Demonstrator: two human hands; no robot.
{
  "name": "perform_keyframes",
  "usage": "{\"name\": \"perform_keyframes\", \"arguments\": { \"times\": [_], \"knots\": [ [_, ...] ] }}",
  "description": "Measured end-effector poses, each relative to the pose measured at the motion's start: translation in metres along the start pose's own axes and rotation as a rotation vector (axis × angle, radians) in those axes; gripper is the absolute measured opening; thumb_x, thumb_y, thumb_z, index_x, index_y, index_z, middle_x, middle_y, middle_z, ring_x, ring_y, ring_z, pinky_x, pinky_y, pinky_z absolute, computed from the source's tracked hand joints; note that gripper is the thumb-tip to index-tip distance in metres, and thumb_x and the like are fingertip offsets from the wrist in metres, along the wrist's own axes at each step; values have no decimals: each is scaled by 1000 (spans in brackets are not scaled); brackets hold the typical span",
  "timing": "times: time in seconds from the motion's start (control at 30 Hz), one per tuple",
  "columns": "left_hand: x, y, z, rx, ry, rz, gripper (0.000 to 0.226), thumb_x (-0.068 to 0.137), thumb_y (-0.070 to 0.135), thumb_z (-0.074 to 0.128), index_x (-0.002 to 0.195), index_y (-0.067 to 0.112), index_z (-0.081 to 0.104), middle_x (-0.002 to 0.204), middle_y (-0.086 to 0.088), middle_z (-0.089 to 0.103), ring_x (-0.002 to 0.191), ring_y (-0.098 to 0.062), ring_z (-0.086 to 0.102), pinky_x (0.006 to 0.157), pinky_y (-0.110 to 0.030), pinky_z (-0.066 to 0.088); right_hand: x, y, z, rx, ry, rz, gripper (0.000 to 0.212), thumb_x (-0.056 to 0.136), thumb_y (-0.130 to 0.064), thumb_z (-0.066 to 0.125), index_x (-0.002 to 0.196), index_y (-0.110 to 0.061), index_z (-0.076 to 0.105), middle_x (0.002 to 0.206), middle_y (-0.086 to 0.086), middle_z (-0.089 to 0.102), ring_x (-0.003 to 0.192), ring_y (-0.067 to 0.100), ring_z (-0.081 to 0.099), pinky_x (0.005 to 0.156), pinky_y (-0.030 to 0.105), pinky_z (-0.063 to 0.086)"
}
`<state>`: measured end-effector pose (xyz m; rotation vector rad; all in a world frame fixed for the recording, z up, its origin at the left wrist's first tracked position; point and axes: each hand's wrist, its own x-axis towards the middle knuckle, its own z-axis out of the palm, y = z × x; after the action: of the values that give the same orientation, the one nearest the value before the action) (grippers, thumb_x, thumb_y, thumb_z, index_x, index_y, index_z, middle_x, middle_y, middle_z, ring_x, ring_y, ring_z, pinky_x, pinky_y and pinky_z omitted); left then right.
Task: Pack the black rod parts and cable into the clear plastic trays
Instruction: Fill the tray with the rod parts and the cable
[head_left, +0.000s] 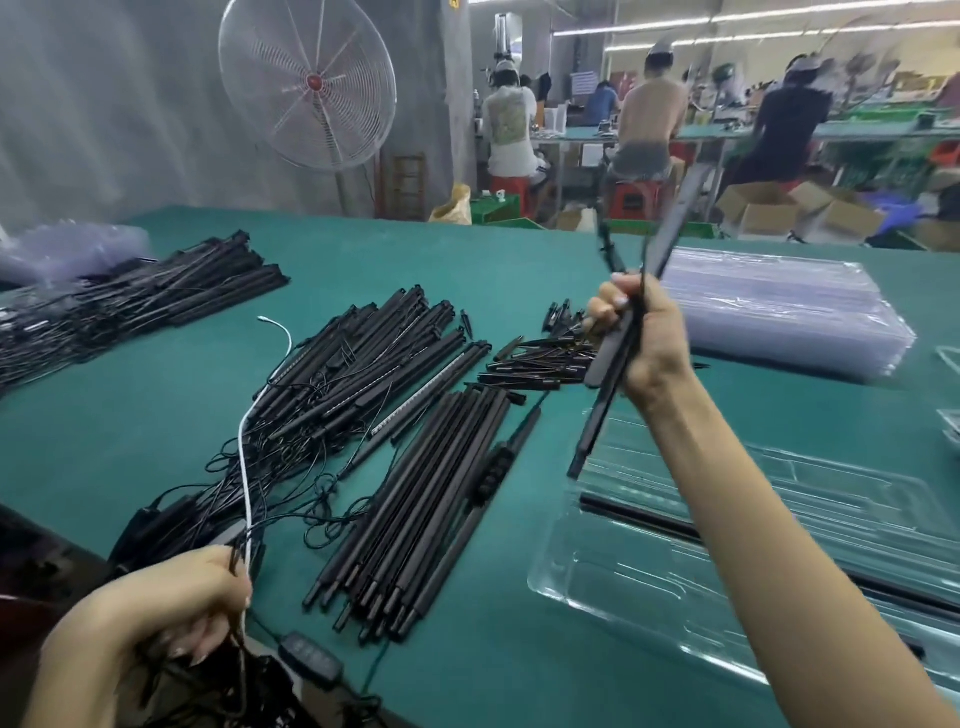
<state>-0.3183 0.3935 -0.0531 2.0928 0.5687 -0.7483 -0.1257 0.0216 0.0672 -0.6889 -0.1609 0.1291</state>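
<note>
Head view shows a few black rod parts (618, 364) raised above the tabletop (467, 260), gripped in the right hand (641, 332), whose fingers curl round them while the forearm reaches up and away from the camera; the rods cross in the fist, their upper ends blurred. Low at the near left, the left hand (171, 613) is clenched on a bunch of thin black cable (280, 499) together with a white cord (244, 441); an inline controller (310, 656) lies just beside it. Under the right forearm sits a clear plastic tray (675, 587) with one black rod (639, 514) lying in it. Between the hands rest a neat row of rods (415, 499), a looser heap (374, 358) and small short pieces (540, 358). Farther right is a stack of clear trays (779, 312); far left, another rod pile (156, 291).
</note>
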Motion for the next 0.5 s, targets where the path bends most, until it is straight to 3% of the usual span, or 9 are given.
{"name": "perform_keyframes", "arguments": {
  "times": [0.1, 0.17, 0.2, 0.27, 0.33, 0.4, 0.47, 0.5],
  "knots": [
    [4, 2, -3, 126, 83, -87, 6, 80, -4, 45, 76, -2, 48, 51, -24, 56, 28, -21, 37, 35, -19, 25, 13, -32, -20, -321, 144, -373, 25, 91, 1, 38, 74, -16, 35, 47, -7, 40, 42, 9, 40, 43, 21, 35],
    [7, 6, -4, 202, 150, -143, 5, 78, -5, 46, 77, -4, 52, 50, -22, 57, 30, -21, 39, 37, -21, 27, 17, -53, -37, -766, 236, -656, 21, 84, 1, 44, 80, -18, 37, 54, -5, 41, 46, 16, 45, 44, 33, 41],
    [9, 8, -3, 248, 197, -169, 9, 78, -6, 46, 83, -6, 53, 49, -20, 57, 32, -22, 42, 38, -21, 29, 18, -63, -46, -1001, 285, -781, 18, 83, -1, 46, 83, -17, 39, 58, -5, 40, 50, 19, 44, 48, 37, 40],
    [7, 17, 1, 338, 314, -206, 5, 84, -4, 44, 89, -4, 46, 52, -14, 56, 39, -20, 45, 43, -23, 33, 21, -81, -59, -1294, 317, -975, 9, 83, -3, 47, 90, -8, 43, 60, -9, 35, 54, 14, 34, 51, 30, 29],
    [0, 35, 9, 463, 487, -209, 16, 90, 6, 49, 98, 3, 36, 62, -6, 48, 49, -17, 42, 49, -25, 33, 24, -94, -65, -1396, 277, -1049, 12, 84, -1, 46, 94, 4, 45, 60, -10, 33, 53, 12, 28, 50, 26, 20],
    [-11, 69, 25, 586, 579, -104, 47, 94, 17, 51, 125, 7, 17, 86, -9, 58, 59, -15, 49, 54, -25, 39, 23, -97, -61, -1425, 185, -1005, 9, 84, 2, 48, 92, 3, 45, 60, -8, 32, 49, 8, 34, 45, 22, 25],
    [-25, 122, 49, 610, 599, 162, 60, 98, 28, 48, 139, 22, 4, 135, -11, 47, 73, -12, 58, 64, -27, 47, 17, -91, -52, -1398, 116, -886, 13, 87, 5, 50, 88, -5, 41, 61, -5, 34, 46, 1, 38, 43, 19, 31],
    [-29, 151, 65, 589, 590, 375, 59, 98, 33, 47, 141, 28, 6, 139, -7, 41, 74, -5, 56, 64, -26, 47, 13, -87, -47, -1342, 87, -818, 18, 88, 6, 50, 87, -9, 40, 62, -2, 37, 47, 1, 39, 45, 23, 36]
  ]
}}
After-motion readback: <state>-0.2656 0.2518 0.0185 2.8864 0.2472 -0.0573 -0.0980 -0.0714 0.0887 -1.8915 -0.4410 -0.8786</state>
